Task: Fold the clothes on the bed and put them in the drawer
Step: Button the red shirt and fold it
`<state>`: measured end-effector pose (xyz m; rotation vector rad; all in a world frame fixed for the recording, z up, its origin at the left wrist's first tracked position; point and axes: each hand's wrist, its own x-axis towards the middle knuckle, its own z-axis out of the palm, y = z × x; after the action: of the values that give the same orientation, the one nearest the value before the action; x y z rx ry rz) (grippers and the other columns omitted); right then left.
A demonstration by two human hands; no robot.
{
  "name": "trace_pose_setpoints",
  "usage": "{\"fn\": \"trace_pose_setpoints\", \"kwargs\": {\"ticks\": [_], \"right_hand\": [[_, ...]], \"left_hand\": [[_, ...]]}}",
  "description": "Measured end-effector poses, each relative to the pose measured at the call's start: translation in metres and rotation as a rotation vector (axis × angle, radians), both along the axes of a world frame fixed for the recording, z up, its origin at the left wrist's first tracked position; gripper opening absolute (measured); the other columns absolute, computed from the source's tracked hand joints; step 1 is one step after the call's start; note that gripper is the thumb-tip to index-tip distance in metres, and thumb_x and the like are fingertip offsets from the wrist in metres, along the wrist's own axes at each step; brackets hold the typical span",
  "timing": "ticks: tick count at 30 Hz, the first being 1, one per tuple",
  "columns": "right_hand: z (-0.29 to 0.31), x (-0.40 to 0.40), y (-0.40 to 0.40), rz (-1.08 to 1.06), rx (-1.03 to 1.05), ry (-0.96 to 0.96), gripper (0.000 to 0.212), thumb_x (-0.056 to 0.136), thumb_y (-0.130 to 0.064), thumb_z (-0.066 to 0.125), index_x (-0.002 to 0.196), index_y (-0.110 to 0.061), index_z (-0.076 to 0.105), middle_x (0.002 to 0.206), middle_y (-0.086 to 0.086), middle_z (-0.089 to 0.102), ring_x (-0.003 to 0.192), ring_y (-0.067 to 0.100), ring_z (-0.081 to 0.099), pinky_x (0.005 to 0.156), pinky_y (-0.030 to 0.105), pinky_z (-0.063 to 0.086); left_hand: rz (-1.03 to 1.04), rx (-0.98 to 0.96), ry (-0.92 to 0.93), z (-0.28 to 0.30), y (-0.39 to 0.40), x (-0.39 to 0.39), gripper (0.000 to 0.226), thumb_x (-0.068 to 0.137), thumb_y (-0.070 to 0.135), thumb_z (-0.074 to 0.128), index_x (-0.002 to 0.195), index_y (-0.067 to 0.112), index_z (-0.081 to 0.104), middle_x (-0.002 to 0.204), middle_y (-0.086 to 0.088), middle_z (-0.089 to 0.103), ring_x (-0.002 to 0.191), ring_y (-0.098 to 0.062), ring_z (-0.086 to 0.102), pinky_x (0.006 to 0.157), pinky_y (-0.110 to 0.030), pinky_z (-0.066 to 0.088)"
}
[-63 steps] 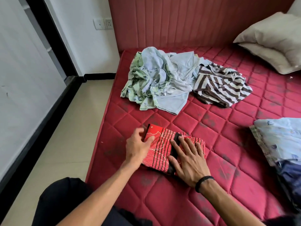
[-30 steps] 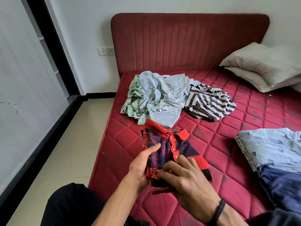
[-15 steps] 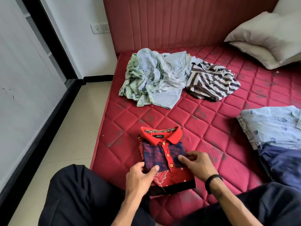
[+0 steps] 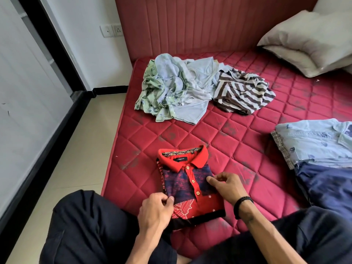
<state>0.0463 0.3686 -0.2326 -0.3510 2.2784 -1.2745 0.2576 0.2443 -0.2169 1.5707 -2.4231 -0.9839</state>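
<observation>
1. The red polo shirt (image 4: 187,184) looks pretty much folded: a neat rectangle, collar up, buttons showing, sitting on the near edge of the bed (image 4: 247,141) right in front of the person's knees.

2. The left hand (image 4: 155,211) has its thumb and fingers pinching the shirt's lower left edge. The right hand (image 4: 225,184) is curled on the right edge, fingertips nipping the fabric near the placket. So both hands are holding cloth, and my guess is they're squaring it up or about to lift it.

3. Done so far, from how things lie: a small stack on the right side of the bed, with a folded light blue printed shirt (image 4: 314,141) lying on top of a dark navy garment (image 4: 327,185), and something checked peeking out at the stack's left edge. I can't tell how many pieces are in there.

4. Still to fold: a crumpled heap near the headboard (image 4: 209,23). It has a green floral shirt (image 4: 152,92), a pale blue top (image 4: 192,92) tangled right into it, and a brown striped shirt (image 4: 243,92) touching them on the right.

5. No drawer anywhere in view, so nothing has visibly gone in one yet. I'd call it roughly halfway on folding, with the whole putting-away part left.

6. A pillow (image 4: 308,40) sits at the far right corner, well apart from the clothes.
</observation>
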Motion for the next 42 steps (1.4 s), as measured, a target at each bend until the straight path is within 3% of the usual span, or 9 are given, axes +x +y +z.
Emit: {"fn": "trace_pose_setpoints", "kwargs": {"ticks": [3, 9, 13, 16, 19, 23, 29, 35, 42], "right_hand": [[0.006, -0.005, -0.011, -0.073, -0.174, -0.147, 0.023, 0.082, -0.027, 0.086, 0.085, -0.007, 0.074, 0.069, 0.000, 0.069, 0.057, 0.005, 0.059, 0.050, 0.016, 0.046], [0.005, -0.006, -0.031, -0.068, -0.155, -0.023, 0.015, 0.083, -0.020, 0.085, 0.078, -0.015, 0.072, 0.077, 0.001, 0.067, 0.069, 0.012, 0.059, 0.062, 0.027, 0.051], [0.002, -0.007, -0.034, -0.029, -0.091, 0.172, 0.014, 0.088, -0.026, 0.079, 0.084, -0.020, 0.067, 0.087, -0.005, 0.070, 0.070, 0.013, 0.064, 0.068, 0.030, 0.049], [0.000, 0.000, -0.039, 0.011, 0.113, 0.223, 0.019, 0.092, -0.031, 0.071, 0.095, -0.016, 0.061, 0.091, -0.005, 0.066, 0.095, 0.029, 0.066, 0.082, 0.038, 0.050], [0.005, -0.001, -0.042, 0.031, 0.239, 0.114, 0.043, 0.087, -0.052, 0.072, 0.108, -0.019, 0.053, 0.101, 0.002, 0.063, 0.106, 0.032, 0.063, 0.087, 0.039, 0.048], [0.011, -0.013, -0.041, 0.092, 0.171, -0.186, 0.065, 0.071, -0.056, 0.087, 0.110, -0.013, 0.058, 0.101, 0.003, 0.067, 0.089, 0.019, 0.066, 0.073, 0.031, 0.051], [0.017, -0.026, -0.020, 0.115, -0.051, -0.388, 0.058, 0.058, -0.045, 0.091, 0.100, -0.006, 0.077, 0.096, 0.013, 0.079, 0.097, 0.033, 0.075, 0.093, 0.055, 0.058], [0.059, -0.054, 0.036, -0.135, -0.272, -0.317, 0.009, 0.087, -0.012, 0.080, 0.088, -0.008, 0.072, 0.096, 0.017, 0.074, 0.078, 0.023, 0.068, 0.084, 0.040, 0.058], [0.103, -0.134, 0.162, -0.482, -0.375, -0.061, 0.044, 0.057, -0.045, 0.090, 0.082, -0.012, 0.076, 0.098, 0.010, 0.078, 0.098, 0.029, 0.074, 0.095, 0.054, 0.058]], "left_hand": [[-0.017, -0.054, -0.102, 0.017, -0.011, -0.010, 0.033, 0.094, 0.053, 0.058, 0.089, 0.023, 0.073, 0.099, -0.004, 0.074, 0.103, -0.033, 0.067, 0.077, -0.035, 0.048], [0.170, 0.214, 0.243, 0.007, -0.052, -0.049, 0.030, 0.088, 0.054, 0.071, 0.095, 0.024, 0.075, 0.094, 0.002, 0.075, 0.099, -0.025, 0.069, 0.086, -0.034, 0.053], [0.273, 0.046, 0.319, -0.003, -0.055, -0.050, 0.017, 0.088, 0.036, 0.076, 0.088, 0.019, 0.074, 0.088, -0.002, 0.074, 0.093, -0.031, 0.069, 0.081, -0.037, 0.052], [0.259, -0.067, 0.197, -0.003, -0.041, -0.051, 0.020, 0.094, 0.039, 0.068, 0.099, 0.020, 0.071, 0.100, -0.007, 0.074, 0.101, -0.037, 0.067, 0.084, -0.041, 0.051], [0.178, -0.174, 0.053, 0.002, -0.016, -0.056, 0.038, 0.098, 0.047, 0.057, 0.125, 0.020, 0.057, 0.117, -0.012, 0.065, 0.108, -0.038, 0.063, 0.084, -0.045, 0.051], [0.256, 0.062, 0.071, 0.000, 0.013, -0.056, 0.066, 0.101, 0.055, 0.046, 0.150, 0.013, 0.034, 0.137, -0.019, 0.053, 0.120, -0.044, 0.058, 0.096, -0.045, 0.046], [0.342, 0.395, 0.350, -0.015, 0.008, -0.067, 0.085, 0.073, 0.082, 0.048, 0.110, 0.009, 0.070, 0.108, -0.017, 0.074, 0.106, -0.035, 0.070, 0.097, -0.048, 0.053], [0.102, 0.358, 0.405, 0.038, 0.030, -0.130, 0.058, 0.104, 0.047, 0.049, 0.130, -0.004, 0.061, 0.131, -0.027, 0.063, 0.124, -0.039, 0.059, 0.104, -0.044, 0.046], [-0.336, 0.307, 0.513, 0.106, 0.110, -0.259, 0.054, 0.095, 0.057, 0.061, 0.099, 0.004, 0.073, 0.099, -0.016, 0.075, 0.100, -0.033, 0.071, 0.083, -0.040, 0.053]]}}
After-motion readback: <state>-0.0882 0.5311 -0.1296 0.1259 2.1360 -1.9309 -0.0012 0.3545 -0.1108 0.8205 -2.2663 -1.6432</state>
